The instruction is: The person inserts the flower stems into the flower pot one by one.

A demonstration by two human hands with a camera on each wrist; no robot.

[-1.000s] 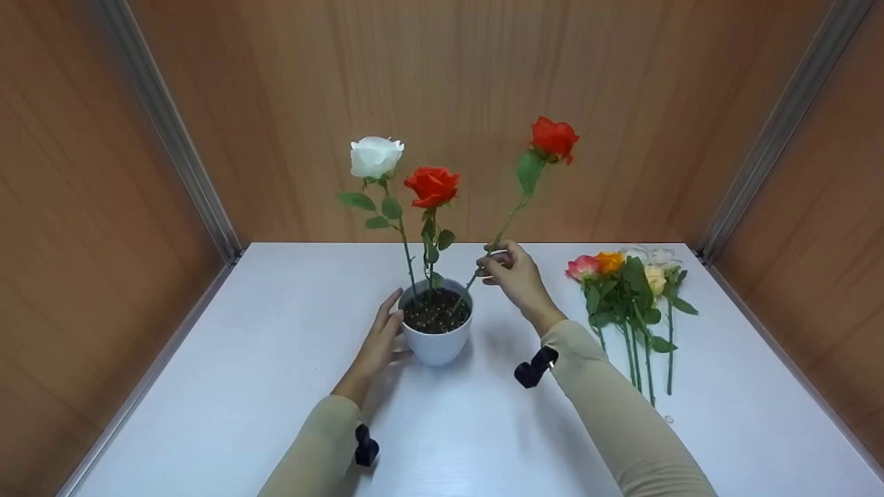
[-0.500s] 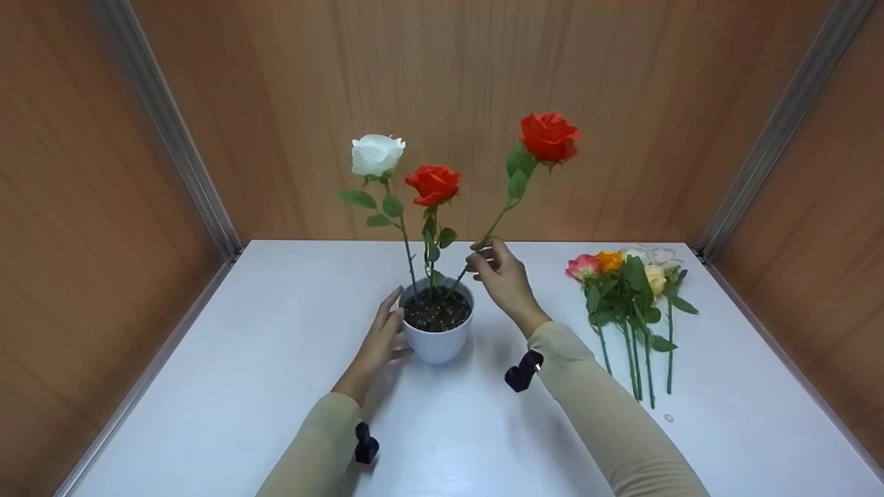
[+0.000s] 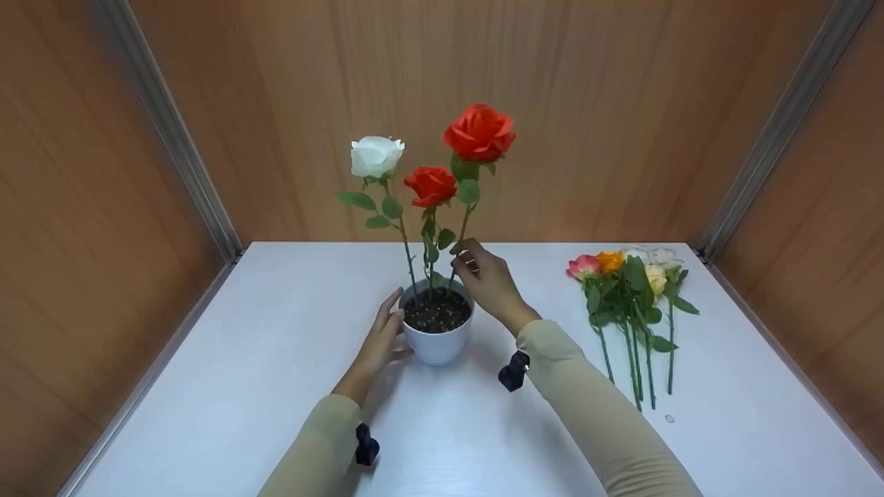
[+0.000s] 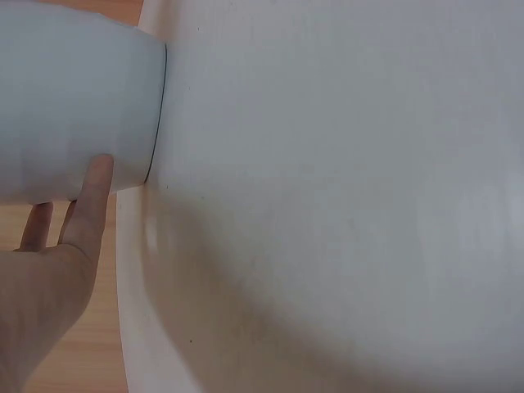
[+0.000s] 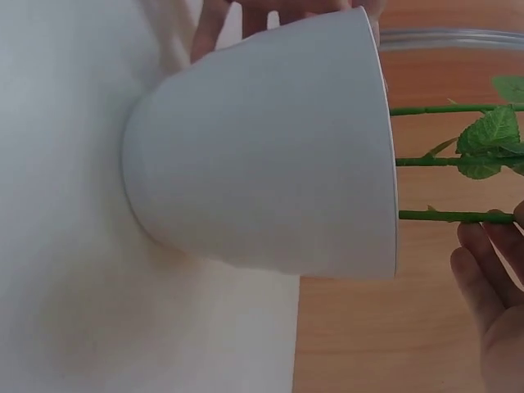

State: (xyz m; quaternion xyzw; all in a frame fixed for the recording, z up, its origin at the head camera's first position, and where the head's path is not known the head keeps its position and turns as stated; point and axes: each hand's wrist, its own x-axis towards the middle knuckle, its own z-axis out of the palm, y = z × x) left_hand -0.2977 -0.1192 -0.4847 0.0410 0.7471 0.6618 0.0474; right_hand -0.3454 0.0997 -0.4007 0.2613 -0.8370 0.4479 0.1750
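Observation:
A white pot [image 3: 436, 345] of dark soil [image 3: 435, 310] stands on the table, holding a white rose [image 3: 376, 157] and a shorter red rose [image 3: 431, 186]. My left hand [image 3: 376, 345] rests against the pot's left side with extended fingers; the left wrist view shows its fingers [image 4: 97, 184] on the pot wall [image 4: 74, 98]. My right hand [image 3: 487, 279] pinches the stem of a taller red rose [image 3: 480, 133] above the pot's right rim. In the right wrist view that stem [image 5: 450, 216] runs behind the rim, its lower end hidden.
Several loose flowers lie at the right of the table, among them a pink rose [image 3: 583, 266], an orange rose [image 3: 610, 261] and a cream rose [image 3: 655, 279]. A tiny ring-like object [image 3: 669, 418] lies below their stems. Wooden panels [image 3: 442, 83] stand at the back and sides.
My right hand has moved left with the taller red rose, whose stem has gone from leaning right to nearly upright. My left hand and the pot have stayed put.

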